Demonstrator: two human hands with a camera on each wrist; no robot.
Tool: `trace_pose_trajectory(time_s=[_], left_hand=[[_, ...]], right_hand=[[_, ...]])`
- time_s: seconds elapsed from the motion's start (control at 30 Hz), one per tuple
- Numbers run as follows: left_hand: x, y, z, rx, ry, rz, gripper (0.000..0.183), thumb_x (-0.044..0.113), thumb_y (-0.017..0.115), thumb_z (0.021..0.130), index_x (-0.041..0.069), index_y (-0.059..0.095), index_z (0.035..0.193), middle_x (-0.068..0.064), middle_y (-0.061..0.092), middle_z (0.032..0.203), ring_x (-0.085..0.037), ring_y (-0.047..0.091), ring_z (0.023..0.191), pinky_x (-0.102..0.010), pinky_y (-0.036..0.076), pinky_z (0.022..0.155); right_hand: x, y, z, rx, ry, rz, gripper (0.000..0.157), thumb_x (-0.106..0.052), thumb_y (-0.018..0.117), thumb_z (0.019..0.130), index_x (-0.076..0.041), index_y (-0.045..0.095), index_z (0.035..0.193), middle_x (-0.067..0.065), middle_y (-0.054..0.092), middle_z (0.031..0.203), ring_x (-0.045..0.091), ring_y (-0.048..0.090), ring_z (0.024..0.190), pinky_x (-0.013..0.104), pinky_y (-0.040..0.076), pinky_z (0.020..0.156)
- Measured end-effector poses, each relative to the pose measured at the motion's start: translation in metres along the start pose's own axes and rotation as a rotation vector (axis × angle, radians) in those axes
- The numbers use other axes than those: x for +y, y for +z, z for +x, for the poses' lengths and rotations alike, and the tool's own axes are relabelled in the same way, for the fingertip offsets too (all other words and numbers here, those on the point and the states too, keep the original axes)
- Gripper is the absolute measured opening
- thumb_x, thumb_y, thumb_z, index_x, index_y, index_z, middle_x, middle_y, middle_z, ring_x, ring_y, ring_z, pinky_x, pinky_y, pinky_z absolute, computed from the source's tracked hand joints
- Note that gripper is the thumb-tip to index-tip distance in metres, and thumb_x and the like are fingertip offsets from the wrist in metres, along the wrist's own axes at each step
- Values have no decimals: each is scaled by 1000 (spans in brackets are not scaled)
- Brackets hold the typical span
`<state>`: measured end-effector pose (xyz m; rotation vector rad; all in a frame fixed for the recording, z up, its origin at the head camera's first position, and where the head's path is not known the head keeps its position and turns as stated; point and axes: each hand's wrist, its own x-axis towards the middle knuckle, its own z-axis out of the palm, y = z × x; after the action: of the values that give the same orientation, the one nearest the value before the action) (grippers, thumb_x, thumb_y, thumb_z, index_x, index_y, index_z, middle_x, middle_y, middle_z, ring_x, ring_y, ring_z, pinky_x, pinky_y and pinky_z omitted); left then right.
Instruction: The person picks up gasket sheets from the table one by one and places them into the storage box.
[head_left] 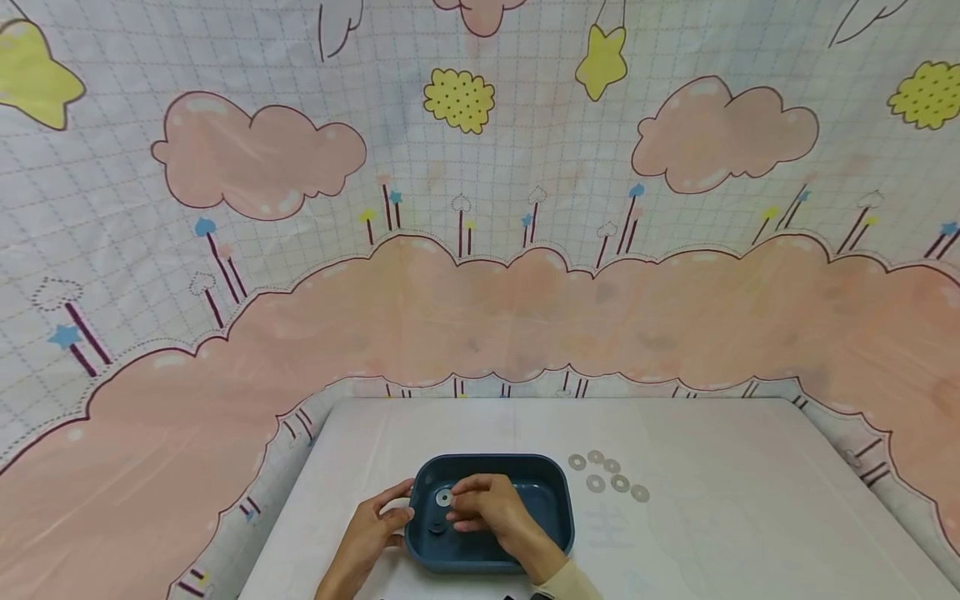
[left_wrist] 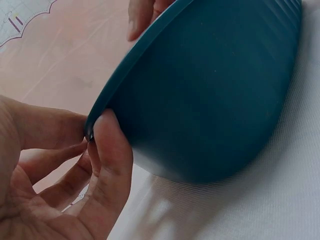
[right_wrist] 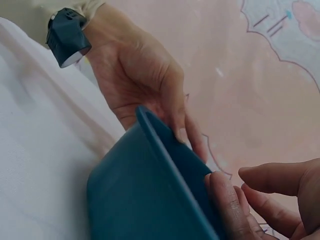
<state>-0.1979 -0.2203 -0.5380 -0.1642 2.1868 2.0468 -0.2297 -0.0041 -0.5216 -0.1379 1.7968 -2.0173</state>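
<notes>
A dark blue rectangular plastic basin (head_left: 552, 477) stands on the white-covered table. My left hand (head_left: 367, 533) is at its left side, and in the left wrist view its thumb (left_wrist: 114, 155) and fingers pinch the rim (left_wrist: 115, 82). Over the inside of the basin, my right hand (head_left: 495, 510) has bent fingers and pinches a pale flat washer (head_left: 443, 497) at its fingertips. Below the washer a dark round shape (head_left: 437, 527) shows on the basin floor; I cannot tell what it is. In the right wrist view the basin's wall partly hides the right fingertips.
Several grey washers (head_left: 596, 483) lie flat on the table (head_left: 720, 500) just right of the basin. A patterned cloth (head_left: 480, 317) hangs behind the table and runs down along its sides. On my right wrist is a black strap (right_wrist: 67, 35).
</notes>
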Motion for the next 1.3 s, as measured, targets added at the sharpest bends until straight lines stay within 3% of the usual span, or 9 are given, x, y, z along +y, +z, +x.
trace_pose_trajectory(time_s=[0.13,0.37,0.73,0.93,1.3], left_hand=[[-1,-1,2,4,1,-7,55,4,62,90,-3,47,142,-19,53,131,-14,63,81,-30,53,60],[-1,-2,5,2,-4,-15,54,4,61,91,-2,47,143,-18,53,131,-15,63,82,-31,53,61],[-1,-2,6,9,-5,-12,53,3,62,91,-1,48,142,-20,53,132,-16,63,81,-31,53,60],[0,-2,6,15,-7,-8,53,3,61,91,-1,48,142,-20,52,132,-17,63,81,-31,53,60],[-1,-4,4,5,-11,0,53,3,61,91,-1,48,142,-19,53,131,-17,63,83,-31,53,61]], right_hand=[[-8,-4,-4,-1,-44,4,28,-4,68,86,9,64,111,20,71,98,16,72,74,30,59,65],[-22,-18,-14,-11,-113,21,24,-7,68,87,4,65,107,8,71,88,18,73,77,32,60,67],[-40,-39,-26,21,-160,-25,28,-12,69,89,3,64,111,4,69,90,25,74,84,34,60,70],[-50,-51,-35,67,-209,-80,29,-11,70,88,3,65,113,2,67,90,25,74,84,36,60,70],[-56,-84,-52,196,-230,-155,30,-14,69,90,3,65,114,12,65,98,27,74,86,37,60,71]])
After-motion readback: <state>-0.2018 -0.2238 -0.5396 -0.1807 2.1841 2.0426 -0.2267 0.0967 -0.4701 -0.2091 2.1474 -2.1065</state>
